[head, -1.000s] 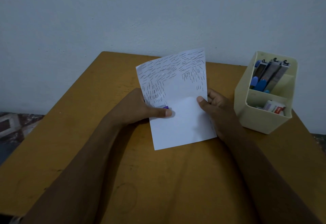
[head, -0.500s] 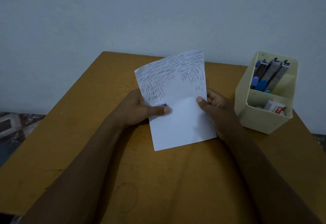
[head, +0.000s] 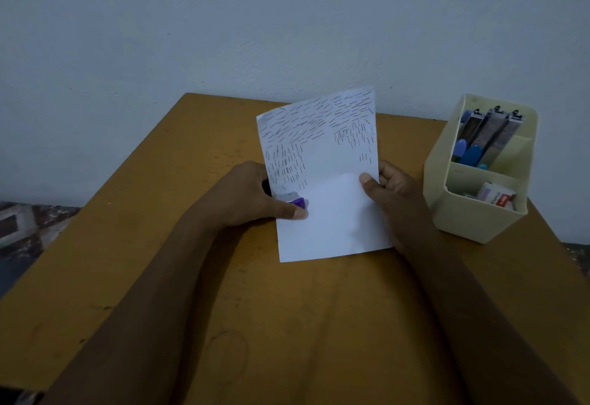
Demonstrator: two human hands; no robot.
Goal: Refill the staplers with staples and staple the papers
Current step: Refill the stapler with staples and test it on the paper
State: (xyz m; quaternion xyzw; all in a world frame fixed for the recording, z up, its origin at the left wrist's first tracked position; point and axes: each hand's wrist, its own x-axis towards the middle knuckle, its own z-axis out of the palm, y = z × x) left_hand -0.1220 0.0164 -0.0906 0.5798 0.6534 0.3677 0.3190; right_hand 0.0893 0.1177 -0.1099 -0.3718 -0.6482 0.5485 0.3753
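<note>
Purple stapler (head: 295, 203) at the left edge of the paper (head: 332, 222)
Our left grip (head: 252, 195) is curled round the purple stapler, its mouth pointing right across the paper; our right grip (head: 391, 192) pinches the opposite edge. The paper's long axis runs away from us, over the bench (head: 178, 277).

The white paper (head: 332, 213), its upper half covered in staples, is held tilted above the tabletop (head: 159, 245). At the paper's left edge the left hand (head: 249, 197) grips a purple stapler (head: 295, 201) set over the sheet. At its right edge the right hand (head: 392, 194) pinches it. Right of the paper, a cream box (head: 472, 226) holds 3 staplers (head: 479, 139) behind a staple packet (head: 496, 195).
</note>
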